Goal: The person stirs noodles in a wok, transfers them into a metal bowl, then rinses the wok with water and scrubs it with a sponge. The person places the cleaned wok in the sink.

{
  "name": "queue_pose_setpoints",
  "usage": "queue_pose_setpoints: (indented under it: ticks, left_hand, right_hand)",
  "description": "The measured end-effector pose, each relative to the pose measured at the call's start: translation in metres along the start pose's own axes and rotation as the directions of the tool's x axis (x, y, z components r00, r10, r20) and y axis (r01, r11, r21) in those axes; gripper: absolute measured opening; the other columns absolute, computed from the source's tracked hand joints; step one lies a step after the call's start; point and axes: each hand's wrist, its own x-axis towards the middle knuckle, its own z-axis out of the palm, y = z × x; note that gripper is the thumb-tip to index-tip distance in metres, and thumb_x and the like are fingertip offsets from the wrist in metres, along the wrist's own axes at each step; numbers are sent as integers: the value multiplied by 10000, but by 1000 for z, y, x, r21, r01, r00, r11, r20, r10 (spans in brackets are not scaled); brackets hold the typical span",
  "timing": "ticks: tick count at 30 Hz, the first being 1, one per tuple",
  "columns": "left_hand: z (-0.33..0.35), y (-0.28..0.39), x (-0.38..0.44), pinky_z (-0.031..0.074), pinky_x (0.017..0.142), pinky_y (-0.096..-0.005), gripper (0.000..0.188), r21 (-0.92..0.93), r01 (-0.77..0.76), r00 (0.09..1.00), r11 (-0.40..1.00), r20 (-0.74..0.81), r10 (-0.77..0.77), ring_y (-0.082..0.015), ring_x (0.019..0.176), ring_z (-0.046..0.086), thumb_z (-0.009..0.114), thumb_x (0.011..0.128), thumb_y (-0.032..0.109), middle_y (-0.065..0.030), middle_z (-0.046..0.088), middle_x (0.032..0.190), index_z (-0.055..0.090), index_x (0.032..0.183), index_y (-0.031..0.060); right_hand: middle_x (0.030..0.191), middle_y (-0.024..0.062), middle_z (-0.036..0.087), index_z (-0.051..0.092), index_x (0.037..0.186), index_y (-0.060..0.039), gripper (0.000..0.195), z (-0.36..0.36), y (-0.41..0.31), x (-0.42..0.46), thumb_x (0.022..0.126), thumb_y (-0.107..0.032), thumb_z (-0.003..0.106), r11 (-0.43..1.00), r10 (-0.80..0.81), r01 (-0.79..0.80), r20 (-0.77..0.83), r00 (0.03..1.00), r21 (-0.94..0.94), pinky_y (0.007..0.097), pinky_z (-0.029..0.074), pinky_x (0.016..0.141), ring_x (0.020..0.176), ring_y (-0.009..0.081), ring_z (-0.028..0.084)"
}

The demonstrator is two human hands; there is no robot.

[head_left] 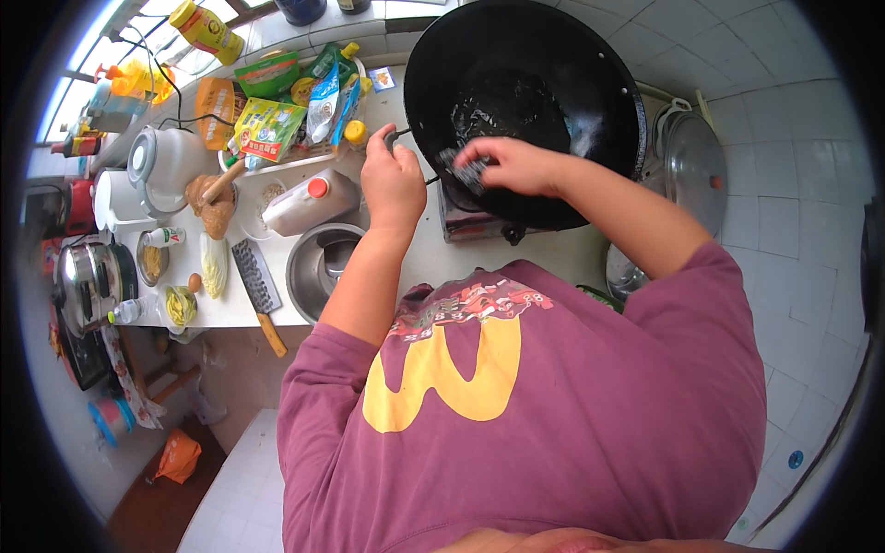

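A large black wok (525,31) is tilted towards me over the gas stove (473,225). My left hand (393,181) is closed around the wok's side handle (391,140). Inside the wok, my right hand (515,164) holds a steel wool scrubber (464,171) against the near left wall. Shiny water (494,114) wets the bottom of the wok. The fingertips of my right hand are partly hidden by the scrubber.
Left of the wok stand a milky plastic jug (311,202) with a red cap and a steel basin (304,266). A cleaver (257,280) lies with its wooden handle past the counter edge. Seasoning packets (269,128) crowd the back. A large pot lid (698,173) leans at right.
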Motion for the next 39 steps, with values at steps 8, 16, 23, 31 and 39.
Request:
queue_pose_setpoints:
  ticks: [8, 16, 23, 31, 39]
  left_hand:
    - [-1, 7, -2, 462, 639, -370, 320, -48, 59, 998, 997, -19, -60, -243, 608, 574, 451, 869, 113, -138, 597, 683, 549, 1150, -7]
    - [-1, 6, 0, 470, 698, -377, 329, -24, 23, 999, 999, -26, -23, -272, 680, 598, 445, 871, 125, -169, 622, 781, 551, 1152, -7]
    - [1, 4, 2, 470, 741, -399, 328, -10, 17, 1000, 1000, -27, -17, -323, 761, 612, 440, 871, 128, -202, 635, 869, 552, 1147, -9]
    - [2, -1, 3, 470, 759, -402, 330, -38, 59, 998, 998, 4, -59, -339, 787, 614, 441, 869, 124, -212, 636, 905, 553, 1146, -16]
    - [-7, 16, 3, 464, 812, -405, 335, -53, 146, 987, 988, 71, -142, -359, 889, 609, 440, 872, 121, -227, 627, 1007, 549, 1157, -18]
  right_hand:
    - [1134, 36, 583, 694, 1087, -216, 390, -40, 16, -99, 771, -61, 527, 635, 210, -200, -83, 974, -746, 396, 354, 935, 1076, 262, 515]
    - [1200, 102, 535, 628, 1193, -211, 330, -71, 61, -22, 868, -221, 568, 415, 23, -405, -435, 900, -815, 420, 415, 894, 1105, 301, 526]
    - [1057, 140, 667, 657, 1117, -77, 325, -10, 54, 35, 907, -299, 547, 964, 23, -99, -294, 955, -247, 331, 461, 879, 974, 243, 620]
    - [928, 76, 707, 713, 838, -88, 194, -21, 35, -59, 794, -257, 628, 918, 83, -88, -30, 996, -387, 328, 456, 725, 794, 176, 630]
    - [1067, 53, 599, 735, 853, -173, 164, -119, 59, -96, 778, -191, 589, -1, -194, -503, -494, 848, -864, 389, 388, 856, 1027, 279, 505]
